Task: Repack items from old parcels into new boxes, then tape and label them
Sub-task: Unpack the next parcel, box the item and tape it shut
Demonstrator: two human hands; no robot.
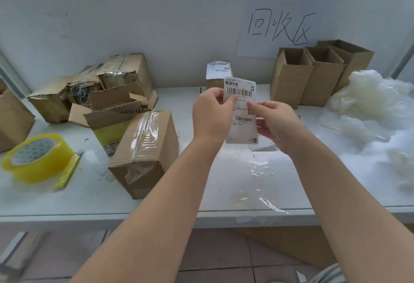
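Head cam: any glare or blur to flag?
Head view: glare on clear tape across the taped box and on film scraps on the table; tape roll soft at the left edge; label barcode, pinched by left hand and right hand, legible.

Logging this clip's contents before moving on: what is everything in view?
white paper shipping label: one, white, held above white table
taped brown cardboard box: one, brown, centre-left
torn brown cardboard parcels: pile, brown, back left
open brown cardboard boxes: three, brown, back right
small labelled cardboard box: one, brown, back centre
plain brown cardboard box: one, brown, far left
yellow tape roll: one, yellow, front left
slim yellow tool: one, yellow, beside the roll
white plastic filling: heap, white, right side
handwritten paper sign: one, white, wall
left hand: one, grip on label's left edge
right hand: one, grip on label's right edge
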